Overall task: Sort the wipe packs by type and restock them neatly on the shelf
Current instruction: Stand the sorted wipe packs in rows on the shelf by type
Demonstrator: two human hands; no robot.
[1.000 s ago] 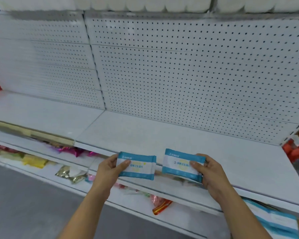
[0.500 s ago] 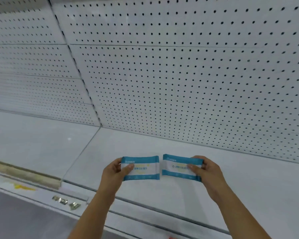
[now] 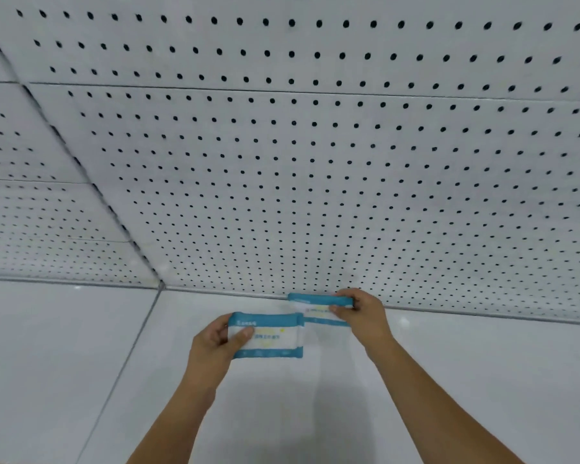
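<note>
Head view: the person is holding two wipe packs over the white shelf (image 3: pixel 482 380). Both are showing teal bands around a white middle, so they are looking like one type, though the print is too blurred to read.

The right hand (image 3: pixel 365 313) is bringing the far wipe pack (image 3: pixel 315 309) right against the foot of the pegboard back wall (image 3: pixel 315 162). Its grip is clamped on the pack's right end, thumb in front and fingers over the top. Whether this pack is already sitting on the shelf or hanging just above it, I cannot tell.

The left hand (image 3: pixel 215 339) is carrying the near wipe pack (image 3: pixel 268 336) a little out from the pegboard back wall, grip clamped on its left end. Its upper right corner is meeting or overlapping the far pack's lower left corner.

By my judgement the restocking is only beginning: these two are the only packs showing, and neither is being released yet. Setting the far pack against the pegboard back wall, squaring the near one in front of it, and bringing further stock are all remaining.
</note>
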